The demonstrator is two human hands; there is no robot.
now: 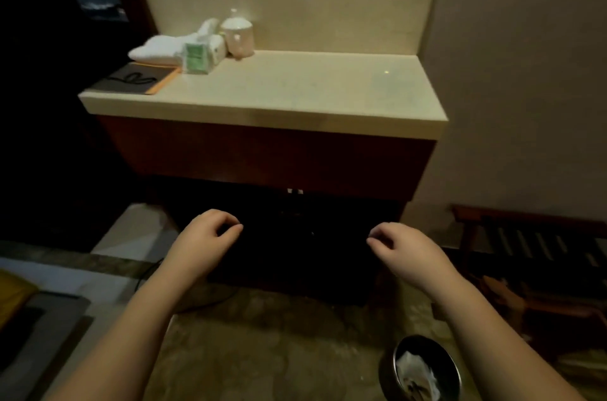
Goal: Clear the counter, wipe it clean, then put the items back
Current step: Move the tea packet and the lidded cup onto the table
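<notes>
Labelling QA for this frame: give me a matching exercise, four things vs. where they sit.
Things:
1. white towel
2. green tissue pack
3. waste bin
4. dark tray

Places:
A. floor, bottom right
B. counter's front left corner, cord lying on it
C. far left of the counter, behind the tray
D. in front of the jar

Pairs: 1-C, 2-D, 3-A, 4-B
</notes>
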